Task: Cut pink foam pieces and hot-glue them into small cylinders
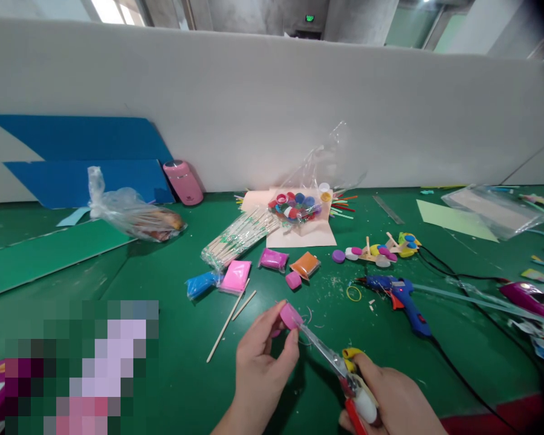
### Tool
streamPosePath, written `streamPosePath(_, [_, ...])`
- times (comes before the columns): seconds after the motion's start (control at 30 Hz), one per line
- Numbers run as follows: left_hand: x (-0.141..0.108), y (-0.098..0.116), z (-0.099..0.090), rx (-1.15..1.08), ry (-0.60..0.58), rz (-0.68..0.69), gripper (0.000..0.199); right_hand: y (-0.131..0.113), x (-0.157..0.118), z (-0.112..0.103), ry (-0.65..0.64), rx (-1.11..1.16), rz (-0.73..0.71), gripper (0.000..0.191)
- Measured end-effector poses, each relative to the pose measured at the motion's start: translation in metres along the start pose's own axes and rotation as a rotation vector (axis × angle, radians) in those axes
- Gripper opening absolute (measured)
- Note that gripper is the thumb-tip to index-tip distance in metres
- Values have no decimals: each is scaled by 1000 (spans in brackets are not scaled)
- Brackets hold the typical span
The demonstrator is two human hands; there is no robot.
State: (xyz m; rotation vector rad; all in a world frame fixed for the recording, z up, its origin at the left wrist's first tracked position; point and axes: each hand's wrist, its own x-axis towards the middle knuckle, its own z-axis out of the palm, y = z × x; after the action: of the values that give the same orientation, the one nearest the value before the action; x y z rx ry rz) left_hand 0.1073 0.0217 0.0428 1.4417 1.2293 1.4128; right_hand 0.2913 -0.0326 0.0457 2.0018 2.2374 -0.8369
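My left hand [267, 347] pinches a pink bottle cap [291, 316] between thumb and fingers, and another bit of pink shows under the fingers. In my right hand [390, 393] is a pair of scissors [329, 353] with yellow and red on the handles; a white oval part shows beside them. The blade tips reach the cap's edge and seem to touch it. Thin curled shavings lie on the green table beneath. Beyond the hands are a loose pink cap [293, 280], an orange clay packet [305, 265], a magenta packet [273, 260], a pink packet [236, 276] and a blue packet [202, 284].
A blue glue gun [401, 296] lies right, its black cord trailing forward. Behind it are joined caps and sticks [376, 251]. Further back are a bag of bottle caps [294, 205], bundled sticks [238, 235] and a pink tumbler [184, 182]. Two loose sticks [229, 320] lie left of my hand.
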Motion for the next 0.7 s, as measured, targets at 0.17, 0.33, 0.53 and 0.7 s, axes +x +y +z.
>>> streamPosePath(0.17, [2, -1, 0, 114, -3, 78, 37, 2, 0, 1, -13, 33, -6, 24])
streamPosePath(0.33, [5, -2, -4, 259, -24, 158, 35, 2, 0, -1, 14, 53, -7, 22])
streamPosePath(0.53, [6, -4, -7, 425, -67, 274, 37, -1, 0, -2, 3, 34, 3, 26])
streamPosePath(0.7, [3, -5, -4, 429, -22, 314, 36, -6, -1, -3, -86, 109, 61, 23])
